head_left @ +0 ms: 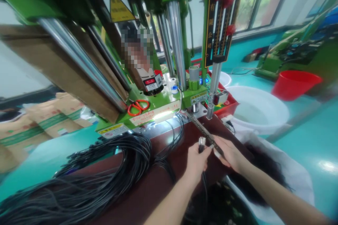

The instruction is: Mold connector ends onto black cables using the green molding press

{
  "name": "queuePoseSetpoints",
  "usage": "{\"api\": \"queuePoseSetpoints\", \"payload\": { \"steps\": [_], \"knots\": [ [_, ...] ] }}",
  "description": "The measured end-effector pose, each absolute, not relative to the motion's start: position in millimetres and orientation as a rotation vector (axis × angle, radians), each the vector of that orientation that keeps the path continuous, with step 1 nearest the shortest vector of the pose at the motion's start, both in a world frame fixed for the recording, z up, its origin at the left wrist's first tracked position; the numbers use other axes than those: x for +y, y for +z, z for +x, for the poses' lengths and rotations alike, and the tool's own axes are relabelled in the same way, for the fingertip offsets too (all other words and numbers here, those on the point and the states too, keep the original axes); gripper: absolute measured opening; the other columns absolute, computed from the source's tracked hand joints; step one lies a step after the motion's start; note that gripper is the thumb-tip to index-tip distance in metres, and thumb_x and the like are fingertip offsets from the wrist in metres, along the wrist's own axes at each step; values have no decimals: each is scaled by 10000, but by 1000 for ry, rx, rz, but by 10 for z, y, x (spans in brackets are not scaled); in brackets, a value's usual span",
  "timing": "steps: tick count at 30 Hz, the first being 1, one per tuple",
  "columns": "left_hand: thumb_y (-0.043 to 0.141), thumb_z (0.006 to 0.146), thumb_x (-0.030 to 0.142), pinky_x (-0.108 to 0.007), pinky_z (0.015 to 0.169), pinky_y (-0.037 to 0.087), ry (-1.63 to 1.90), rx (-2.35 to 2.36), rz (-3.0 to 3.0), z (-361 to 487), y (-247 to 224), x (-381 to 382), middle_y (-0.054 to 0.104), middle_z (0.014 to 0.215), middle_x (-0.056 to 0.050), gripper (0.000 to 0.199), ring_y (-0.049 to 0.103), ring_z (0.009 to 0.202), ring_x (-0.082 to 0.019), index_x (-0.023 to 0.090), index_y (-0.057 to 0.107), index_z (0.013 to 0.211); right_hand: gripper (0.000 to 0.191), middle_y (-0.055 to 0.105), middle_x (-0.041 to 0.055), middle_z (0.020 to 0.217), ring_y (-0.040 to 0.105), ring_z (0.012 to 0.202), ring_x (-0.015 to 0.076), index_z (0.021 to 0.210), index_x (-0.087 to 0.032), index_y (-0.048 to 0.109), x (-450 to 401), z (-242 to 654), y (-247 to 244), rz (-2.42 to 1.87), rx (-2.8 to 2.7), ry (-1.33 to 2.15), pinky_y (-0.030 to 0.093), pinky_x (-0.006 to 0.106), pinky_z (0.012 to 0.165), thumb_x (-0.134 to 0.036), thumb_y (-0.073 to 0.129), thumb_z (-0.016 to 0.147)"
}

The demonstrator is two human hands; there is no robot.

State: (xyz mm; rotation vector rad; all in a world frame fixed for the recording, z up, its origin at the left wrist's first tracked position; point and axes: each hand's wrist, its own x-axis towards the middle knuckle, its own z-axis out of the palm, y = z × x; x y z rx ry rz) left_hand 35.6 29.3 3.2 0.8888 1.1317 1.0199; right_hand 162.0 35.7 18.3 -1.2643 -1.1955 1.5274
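Note:
My left hand (195, 163) is closed around a small bundle of black cables whose silvery connector ends (202, 142) stick up above the fingers. The cables hang down below that fist. Just to its right, my right hand (229, 154) grips the near end of a long, narrow metal bar (202, 127). This bar slants away toward the base of the green press, and its far end lies by the lit work area. The fingertips of both hands are close together near the bar. Part of the right hand's grip is hidden.
A thick coil of black cables (132, 158) covers the left of the brown table (182, 140). Red-handled scissors (138, 107) lie on the green machine (163, 102), below its steel columns (176, 42). A white tub (277, 112) and red bucket (293, 86) stand at right.

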Motion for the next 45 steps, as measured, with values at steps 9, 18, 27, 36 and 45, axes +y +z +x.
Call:
{"api": "queuePoseSetpoints", "payload": {
  "steps": [9, 18, 27, 36, 45],
  "knots": [
    [671, 589, 505, -154, 257, 220, 1011, 1154, 895, 351, 27, 285, 340, 357, 107, 410, 273, 258, -23, 171, 436, 631, 480, 502, -39, 533, 275, 283, 41, 1173, -161, 491, 348, 1619, 98, -1317, -1202, 1485, 186, 157, 265, -478, 433, 817],
    [654, 628, 473, -151, 250, 215, 990, 1141, 893, 334, 2, 291, 330, 365, 112, 383, 266, 265, -25, 178, 411, 645, 462, 489, -15, 558, 478, 510, 116, 1187, -169, 530, 330, 1606, 62, -1307, -1441, 1277, 436, 228, 496, -454, 439, 834],
    [536, 745, 425, -131, 260, 197, 1084, 1145, 792, 255, 24, 339, 323, 418, 123, 279, 248, 283, -25, 210, 359, 727, 630, 478, -25, 538, 341, 364, 63, 1231, -158, 491, 291, 1554, 164, -1375, -957, 1421, 210, 157, 277, -507, 558, 711],
    [615, 671, 371, -158, 245, 163, 913, 994, 718, 232, 78, 376, 321, 330, 104, 251, 219, 235, -29, 165, 474, 648, 650, 489, -10, 529, 370, 380, 77, 1253, -107, 465, 318, 1643, -1, -1326, -1165, 1433, 276, 191, 312, -529, 500, 761],
    [603, 699, 384, -148, 289, 222, 1047, 1103, 754, 244, 24, 324, 375, 405, 88, 268, 294, 311, -30, 167, 450, 669, 509, 520, -2, 575, 465, 518, 123, 1257, -131, 456, 322, 1651, 5, -1315, -1539, 1287, 412, 253, 524, -441, 408, 857]
  ]
}}
